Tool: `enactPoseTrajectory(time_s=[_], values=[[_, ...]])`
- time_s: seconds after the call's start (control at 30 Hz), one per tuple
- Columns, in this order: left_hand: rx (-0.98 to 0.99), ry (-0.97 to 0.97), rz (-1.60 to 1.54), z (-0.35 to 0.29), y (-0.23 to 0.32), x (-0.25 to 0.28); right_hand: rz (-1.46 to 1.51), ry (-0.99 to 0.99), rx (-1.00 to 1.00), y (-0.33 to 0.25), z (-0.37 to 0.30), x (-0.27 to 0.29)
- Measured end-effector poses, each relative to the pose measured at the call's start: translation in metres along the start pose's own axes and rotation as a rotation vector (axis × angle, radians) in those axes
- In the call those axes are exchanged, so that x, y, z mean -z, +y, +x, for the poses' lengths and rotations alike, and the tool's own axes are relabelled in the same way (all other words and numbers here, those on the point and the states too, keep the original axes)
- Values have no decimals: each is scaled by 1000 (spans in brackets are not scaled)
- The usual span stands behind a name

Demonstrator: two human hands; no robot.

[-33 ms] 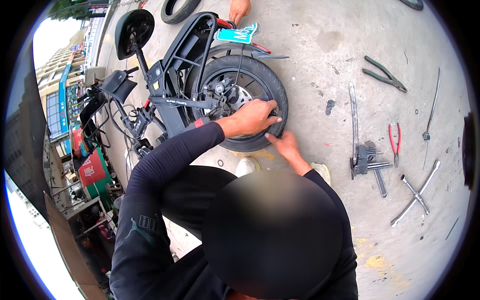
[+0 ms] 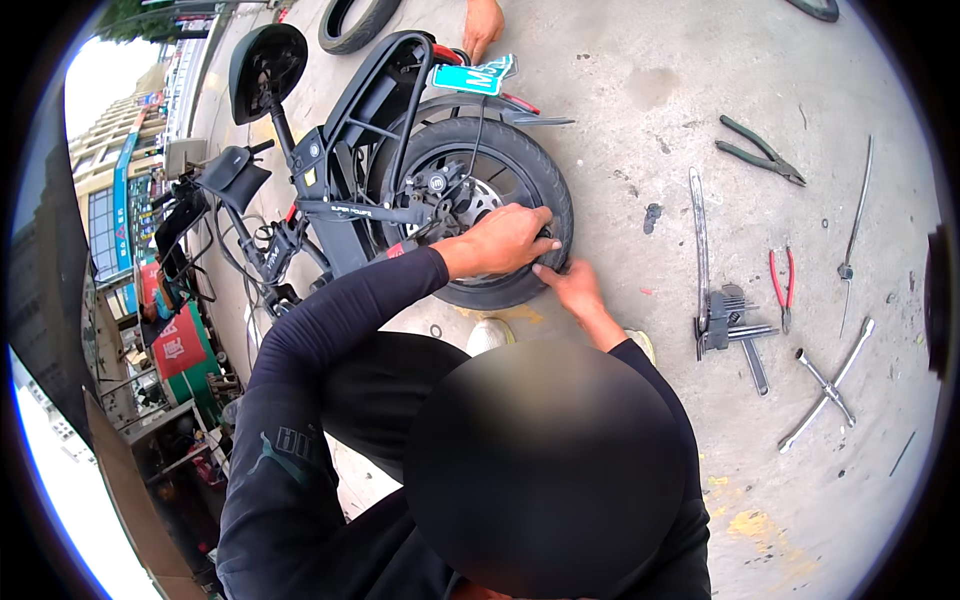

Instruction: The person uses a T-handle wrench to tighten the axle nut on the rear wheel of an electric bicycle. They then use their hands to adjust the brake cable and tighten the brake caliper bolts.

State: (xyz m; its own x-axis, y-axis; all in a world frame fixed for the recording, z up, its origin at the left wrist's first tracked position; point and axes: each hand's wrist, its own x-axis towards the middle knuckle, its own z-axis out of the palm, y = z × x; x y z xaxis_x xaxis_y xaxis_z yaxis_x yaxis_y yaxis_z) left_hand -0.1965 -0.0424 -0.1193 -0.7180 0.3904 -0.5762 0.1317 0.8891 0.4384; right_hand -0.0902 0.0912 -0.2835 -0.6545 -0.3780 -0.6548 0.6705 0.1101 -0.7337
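A black electric bike (image 2: pixel 345 160) lies tipped over on the ground, its rear wheel toward me. My left hand (image 2: pixel 502 242) reaches across the wheel, fingers curled over the near right part of the rim and the tyre's inner edge. My right hand (image 2: pixel 578 296) grips the outside of the tyre (image 2: pixel 548 180) just below it, thumb on the sidewall; its other fingers are partly hidden. Both hands are closed on the tyre. Beside them are the spokes, a brake disc (image 2: pixel 484 200) and the hub. Another person's hand (image 2: pixel 484 28) touches the bike's tail, near the blue-green plate (image 2: pixel 470 77).
On the concrete to the right lie green-handled pliers (image 2: pixel 762 152), red-handled pliers (image 2: pixel 782 290), a tyre lever (image 2: pixel 699 230), a dark clamp-like metal tool (image 2: pixel 727 318) and a cross wrench (image 2: pixel 828 386). A loose tyre (image 2: pixel 356 24) lies beyond the bike. A cluttered cart (image 2: pixel 185 440) stands at left.
The view has shifted slightly, so the ground tools and bike appear a little further left. Both my hands keep their place on the tyre.
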Motion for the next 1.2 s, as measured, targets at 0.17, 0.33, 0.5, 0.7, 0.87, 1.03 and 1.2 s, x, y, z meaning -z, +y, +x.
enactPoseTrajectory(time_s=[0.17, 0.33, 0.5, 0.7, 0.87, 1.03, 1.2], values=[[24, 6, 33, 18, 8, 9, -79, 187, 80, -43, 5, 37], [50, 46, 30, 48, 11, 25, 112, 233, 87, -46, -3, 84], [55, 123, 40, 60, 4, 26, 380, 251, 56, -67, -15, 123], [42, 160, 15, 39, 15, 30, -635, 424, 688, -126, 66, 149], [-179, 224, 77, -15, 27, 49, -1393, 263, 981, -165, 152, 136], [-109, 260, 65, -64, 12, 57, -1406, 163, 1113, -177, 210, 103], [5, 364, -16, -107, 3, 50, -1272, 127, 1014, -173, 216, 97]])
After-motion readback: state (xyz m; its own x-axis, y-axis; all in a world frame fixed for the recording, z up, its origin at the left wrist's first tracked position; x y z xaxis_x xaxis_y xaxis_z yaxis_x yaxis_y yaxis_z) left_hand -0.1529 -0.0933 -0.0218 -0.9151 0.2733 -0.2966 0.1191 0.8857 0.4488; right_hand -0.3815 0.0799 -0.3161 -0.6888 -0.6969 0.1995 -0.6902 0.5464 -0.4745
